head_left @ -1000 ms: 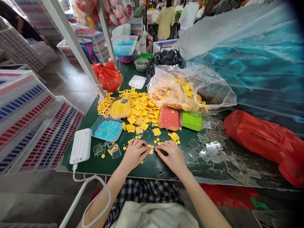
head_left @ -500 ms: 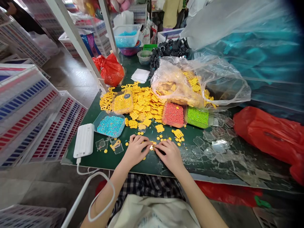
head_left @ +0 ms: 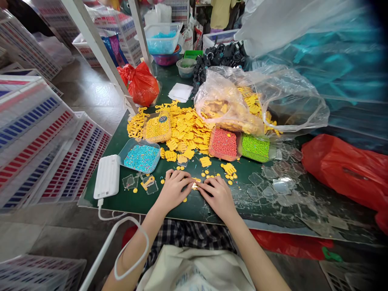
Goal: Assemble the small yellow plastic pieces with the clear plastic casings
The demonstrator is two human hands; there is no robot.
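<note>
My left hand (head_left: 175,189) and my right hand (head_left: 217,195) meet near the front of the green table, fingertips pinched on either side of a small yellow plastic piece (head_left: 195,185). Part of the piece is hidden by the fingers, and a bright glint lies on it. Small round yellow discs (head_left: 206,173) are scattered just beyond the hands. Flat yellow hand-shaped pieces (head_left: 228,167) lie near them, in front of a large heap of yellow plastic pieces (head_left: 188,125). Left of my left hand, a yellow piece (head_left: 147,182) rests by clear square plates.
Trays of blue beads (head_left: 141,157), yellow beads (head_left: 157,128), red beads (head_left: 224,143) and green beads (head_left: 255,147) stand across the table. A white power bank (head_left: 106,177) with a cable sits at left. Clear plastic plates (head_left: 281,186) and a red bag (head_left: 342,165) lie right.
Both hands stay at nearly the same spot with the small yellow piece between them. The camera view has shifted slightly; the trays and heap look unchanged.
</note>
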